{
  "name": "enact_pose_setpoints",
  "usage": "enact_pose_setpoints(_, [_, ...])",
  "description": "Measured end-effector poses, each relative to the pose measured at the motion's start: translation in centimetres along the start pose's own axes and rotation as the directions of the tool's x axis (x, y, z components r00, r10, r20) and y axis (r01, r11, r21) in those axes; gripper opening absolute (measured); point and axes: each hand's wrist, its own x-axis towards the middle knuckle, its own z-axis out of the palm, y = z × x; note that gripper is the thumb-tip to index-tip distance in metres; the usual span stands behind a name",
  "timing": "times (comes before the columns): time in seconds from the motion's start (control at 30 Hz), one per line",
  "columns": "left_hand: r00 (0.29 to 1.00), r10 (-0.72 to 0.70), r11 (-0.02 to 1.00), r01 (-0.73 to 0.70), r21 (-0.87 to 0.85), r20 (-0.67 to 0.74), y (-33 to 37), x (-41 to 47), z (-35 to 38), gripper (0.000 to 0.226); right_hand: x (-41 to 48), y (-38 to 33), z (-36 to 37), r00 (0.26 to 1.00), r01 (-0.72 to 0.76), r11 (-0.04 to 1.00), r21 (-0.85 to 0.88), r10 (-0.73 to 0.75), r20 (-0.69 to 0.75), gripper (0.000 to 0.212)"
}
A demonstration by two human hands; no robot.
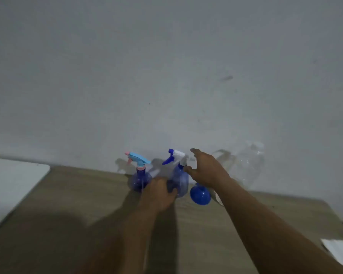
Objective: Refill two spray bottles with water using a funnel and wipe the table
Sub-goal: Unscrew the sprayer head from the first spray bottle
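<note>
Two blue spray bottles stand against the wall on the wooden table (77,204). The left bottle (140,179) has a light-blue and pink trigger head. The right bottle (179,179) has a white and dark-blue trigger head. My left hand (158,194) grips the lower body of the right bottle. My right hand (205,168) hovers with spread fingers just right of that bottle's head, thumb near its neck. A blue funnel (200,195) lies on the table under my right wrist. A clear plastic water bottle (248,165) stands behind, against the wall.
A white board or surface (10,180) adjoins the table's left side. A white cloth or paper (341,252) lies at the right front edge. The grey wall (166,76) rises right behind the bottles.
</note>
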Motion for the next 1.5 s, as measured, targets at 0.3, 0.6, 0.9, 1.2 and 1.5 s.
enact_pose_setpoints(0.3, [1.0,0.009,0.997,-0.006,-0.083,0.027,-1.2,5.1,3.9,0.035,2.5,1.8,4.8,0.997,-0.057,0.979,0.198,0.065,-0.032,0.03])
enact_pose_setpoints(0.6, [0.998,-0.014,0.997,0.01,-0.074,-0.057,-2.3,2.5,5.1,0.059,0.1,1.5,5.3,0.995,-0.077,0.923,0.377,0.092,-0.022,0.019])
enact_pose_setpoints(0.9, [0.996,-0.081,0.93,0.063,-0.363,-0.035,2.1,-5.8,6.0,0.066,-8.2,2.1,4.2,0.989,-0.092,0.881,0.464,0.133,-0.057,0.023])
enact_pose_setpoints(1.2, [0.988,-0.15,0.915,0.127,-0.384,-0.031,4.9,-12.9,9.3,0.048,-16.7,2.5,6.8,0.934,-0.163,0.625,0.764,0.347,-0.084,0.043])
enact_pose_setpoints(1.5, [0.987,-0.149,0.938,0.123,-0.324,-0.057,3.8,-13.9,9.1,0.03,-17.7,1.1,9.0,0.904,-0.105,0.595,0.797,0.391,-0.173,0.021])
